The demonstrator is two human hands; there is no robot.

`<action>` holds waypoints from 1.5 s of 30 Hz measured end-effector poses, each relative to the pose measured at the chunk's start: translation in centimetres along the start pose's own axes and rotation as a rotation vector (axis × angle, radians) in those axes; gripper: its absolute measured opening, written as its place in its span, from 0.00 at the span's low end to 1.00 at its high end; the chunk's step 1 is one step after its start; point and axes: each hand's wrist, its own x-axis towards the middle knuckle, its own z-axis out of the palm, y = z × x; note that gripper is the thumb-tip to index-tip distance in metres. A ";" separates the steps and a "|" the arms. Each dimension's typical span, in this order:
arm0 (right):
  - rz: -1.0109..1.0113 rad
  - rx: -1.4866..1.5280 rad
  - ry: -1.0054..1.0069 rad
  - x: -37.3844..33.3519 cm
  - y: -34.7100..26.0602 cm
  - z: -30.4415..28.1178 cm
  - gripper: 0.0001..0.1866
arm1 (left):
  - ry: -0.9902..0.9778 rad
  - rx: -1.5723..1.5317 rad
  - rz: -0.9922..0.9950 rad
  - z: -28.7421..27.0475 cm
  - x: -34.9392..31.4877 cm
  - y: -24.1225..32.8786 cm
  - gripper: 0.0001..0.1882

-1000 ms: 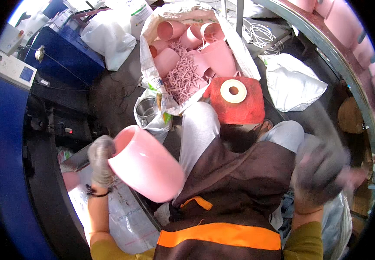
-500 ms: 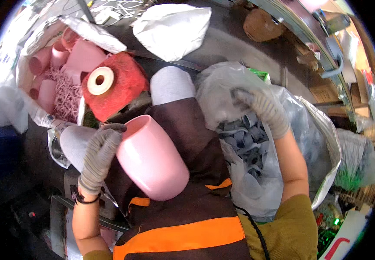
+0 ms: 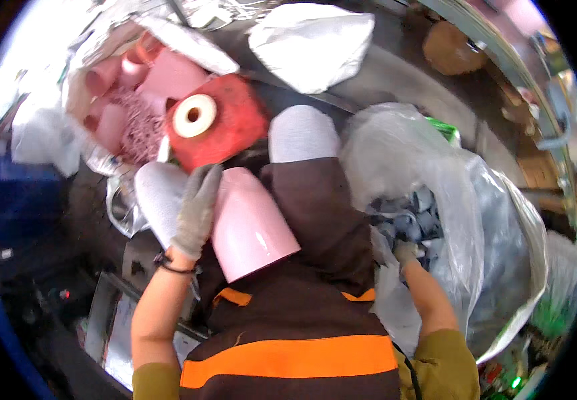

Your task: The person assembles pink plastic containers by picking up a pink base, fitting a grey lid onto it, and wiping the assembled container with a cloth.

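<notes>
A glossy pink cup-shaped vessel [image 3: 252, 227] lies tilted across my lap, its rounded end away from me and its straight-cut end toward my apron. My left hand [image 3: 198, 207], in a grey striped glove, holds it by its left side, with long fingers along the wall; the thumb is hidden. My right hand [image 3: 406, 255], gloved too, reaches down into a clear plastic bag [image 3: 395, 143] beside my right leg. There it touches a heap of small grey-blue curved pieces [image 3: 408, 220]; its fingers are hidden among them.
A red block [image 3: 242, 123] topped by a cream ring [image 3: 195, 115] stands beyond my left knee. Behind it, a white sack [image 3: 218, 57] holds pink vessels and shredded pink filler [image 3: 143, 127]. A white bag [image 3: 312, 47] lies ahead; metal shelving [image 3: 515, 60] stands far right.
The pink vessel has turned, so its open mouth no longer faces away from me. My right hand has gone from the bag's far edge down into the grey-blue pieces. The view has shifted.
</notes>
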 end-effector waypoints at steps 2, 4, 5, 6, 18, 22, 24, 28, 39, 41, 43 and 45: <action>-0.149 0.106 0.280 -2.2 0.2 -1.6 0.15 | 0.001 -0.211 -0.217 2.5 -2.2 -6.1 0.18; -0.163 -0.042 0.267 -2.8 3.4 -0.7 0.14 | -0.029 -0.726 -0.551 3.3 -1.1 -6.5 0.18; -0.291 -0.146 0.185 -4.8 3.8 -4.0 0.16 | -0.047 -0.938 -0.719 2.0 -0.6 -5.0 0.17; -0.203 -0.087 0.151 -8.2 4.2 -6.3 0.19 | -0.073 -1.164 -0.872 1.0 0.0 -3.6 0.18; -0.177 0.670 0.771 -12.6 6.3 -9.3 0.30 | -0.224 -1.479 -0.470 -2.1 -1.0 1.3 0.15; -0.512 1.384 0.896 -20.6 -0.6 -19.4 0.33 | -0.458 -1.444 -0.461 -3.0 0.3 1.2 0.19; -0.462 1.314 0.740 -22.6 -5.4 -25.2 0.32 | -0.503 -1.203 -0.492 -2.1 0.8 0.1 0.21; -0.735 1.616 0.601 -24.1 -12.2 -32.3 0.32 | -0.461 -1.388 -0.461 -1.7 -0.2 0.1 0.26; -0.806 1.511 -0.277 -23.4 -18.8 -36.0 0.23 | -0.255 -2.121 -0.414 0.3 -2.0 1.3 0.41; -0.794 1.499 -0.257 -23.3 -19.1 -35.9 0.22 | -0.233 -2.057 -0.397 0.1 -2.0 1.7 0.41; -0.782 1.486 -0.226 -22.5 -19.0 -35.4 0.22 | -0.214 -2.030 -0.367 0.3 -1.9 1.7 0.40; -0.784 1.492 -0.199 -22.3 -19.0 -35.0 0.21 | -0.247 -2.059 -0.374 0.9 -2.2 1.2 0.39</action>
